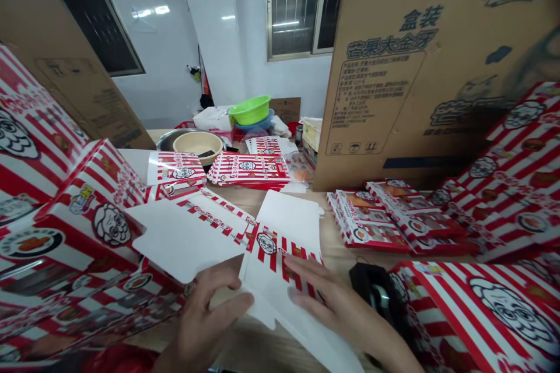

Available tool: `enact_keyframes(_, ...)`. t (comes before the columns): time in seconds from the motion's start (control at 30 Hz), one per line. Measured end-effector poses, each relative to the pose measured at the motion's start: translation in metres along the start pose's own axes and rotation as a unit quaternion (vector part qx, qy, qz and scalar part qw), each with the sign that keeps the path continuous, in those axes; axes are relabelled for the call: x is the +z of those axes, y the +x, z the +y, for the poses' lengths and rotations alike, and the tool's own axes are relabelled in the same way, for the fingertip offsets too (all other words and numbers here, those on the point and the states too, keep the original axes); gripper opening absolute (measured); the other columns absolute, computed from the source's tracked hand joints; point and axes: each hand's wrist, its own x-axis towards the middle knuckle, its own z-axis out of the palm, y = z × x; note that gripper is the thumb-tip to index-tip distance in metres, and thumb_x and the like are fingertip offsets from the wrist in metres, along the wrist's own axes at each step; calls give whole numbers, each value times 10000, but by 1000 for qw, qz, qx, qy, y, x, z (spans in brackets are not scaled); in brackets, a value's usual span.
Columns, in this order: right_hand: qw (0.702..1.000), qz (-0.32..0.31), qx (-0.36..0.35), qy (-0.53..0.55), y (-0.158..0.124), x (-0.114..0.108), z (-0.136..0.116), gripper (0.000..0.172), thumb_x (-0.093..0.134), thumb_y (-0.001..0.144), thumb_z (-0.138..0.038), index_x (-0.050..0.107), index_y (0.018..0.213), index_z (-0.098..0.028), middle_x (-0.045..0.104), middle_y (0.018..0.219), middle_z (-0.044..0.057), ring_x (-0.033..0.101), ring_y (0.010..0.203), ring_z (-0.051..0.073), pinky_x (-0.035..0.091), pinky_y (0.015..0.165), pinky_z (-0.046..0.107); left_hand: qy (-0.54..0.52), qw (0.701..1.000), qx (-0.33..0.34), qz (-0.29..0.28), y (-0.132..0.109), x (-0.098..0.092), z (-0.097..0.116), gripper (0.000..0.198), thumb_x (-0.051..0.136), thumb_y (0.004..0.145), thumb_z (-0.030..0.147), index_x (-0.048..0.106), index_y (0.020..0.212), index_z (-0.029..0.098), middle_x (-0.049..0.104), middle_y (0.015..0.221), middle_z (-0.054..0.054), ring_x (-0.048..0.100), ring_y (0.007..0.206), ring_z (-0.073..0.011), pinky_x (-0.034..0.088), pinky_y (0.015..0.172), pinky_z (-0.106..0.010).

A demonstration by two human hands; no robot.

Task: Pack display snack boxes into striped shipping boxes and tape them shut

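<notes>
A red-and-white striped carton [266,243], partly unfolded with white flaps spread, lies in front of me at the middle of the table. My left hand [213,306] is curled round the carton's near left edge, thumb and fingers closing on the white card. Across its right side, my right hand [330,297] lies on the striped panel with fingers stretched out. A large white flap [188,242] reaches left from the carton, beside a pile of striped boxes. The undersides of both hands are hidden.
Striped boxes [109,210] are piled at the left, more [516,303] at the right. A black tape dispenser [376,291] stands near my right hand. Flat printed cards [249,168], a cream basin [199,143] and a green basin [250,110] are behind. A large cardboard box [371,93] rises at the right.
</notes>
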Motion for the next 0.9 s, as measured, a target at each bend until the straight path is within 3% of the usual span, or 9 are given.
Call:
enact_keyframes(0.1, 1000, -5, -2, -15, -1, -4, 0, 425, 505, 850, -356, 442, 1269, -330, 471, 1307, 20, 402, 1217, 251, 215, 1043, 521, 27, 993, 106, -42, 7, -8, 4, 123, 542, 785, 153, 602, 778, 259, 575, 775, 5, 572, 691, -101, 497, 554, -175)
enact_keyframes(0.23, 991, -64, -35, 115, -5, -6, -10, 677, 639, 707, -495, 370, 1309, -340, 327, 1405, 24, 284, 1286, 263, 220, 1038, 499, 48, 981, 165, -87, 14, -15, 10, 201, 481, 804, 87, 585, 848, 253, 559, 854, -17, 561, 752, -106, 500, 606, -193)
enact_keyframes(0.33, 982, -90, -49, 157, -8, 1, -16, 783, 656, 650, -551, 339, 1328, -321, 255, 1437, 38, 203, 1315, 264, 151, 1055, 492, 24, 986, 148, -74, 14, -16, 14, 186, 471, 826, 89, 567, 855, 246, 511, 836, -19, 539, 750, -99, 491, 599, -180)
enact_keyframes(0.47, 981, -127, -31, 141, -10, 10, -23, 765, 669, 706, -431, 281, 1355, -315, 206, 1453, 22, 178, 1325, 228, 158, 1070, 441, -11, 987, 128, -97, 11, -19, 12, 209, 479, 819, 72, 569, 888, 248, 481, 895, -42, 530, 840, -126, 503, 651, -214)
enact_keyframes(0.6, 991, -96, -23, 87, -5, 8, -19, 628, 612, 774, -382, 337, 1335, -311, 319, 1410, 22, 284, 1289, 213, 222, 1062, 423, -26, 984, 115, -137, 7, -26, 6, 197, 474, 824, 84, 587, 854, 243, 517, 892, -53, 517, 995, -182, 489, 825, -308)
enact_keyframes(0.73, 995, -85, 5, 54, -5, 5, -8, 538, 562, 802, -435, 416, 1297, -282, 382, 1376, 41, 320, 1271, 214, 227, 1063, 415, -98, 977, 59, -177, -1, -32, 9, 137, 528, 820, 161, 599, 873, 266, 498, 1051, -32, 501, 1069, -170, 502, 800, -223)
enact_keyframes(0.9, 984, -130, -3, 122, -13, 15, -9, 833, 696, 621, -530, 348, 1335, -277, 231, 1447, 62, 199, 1320, 241, 189, 1068, 404, -101, 978, 5, -182, -5, -29, 22, 159, 451, 860, 157, 571, 851, 262, 398, 1175, -24, 464, 1087, -129, 475, 789, -171)
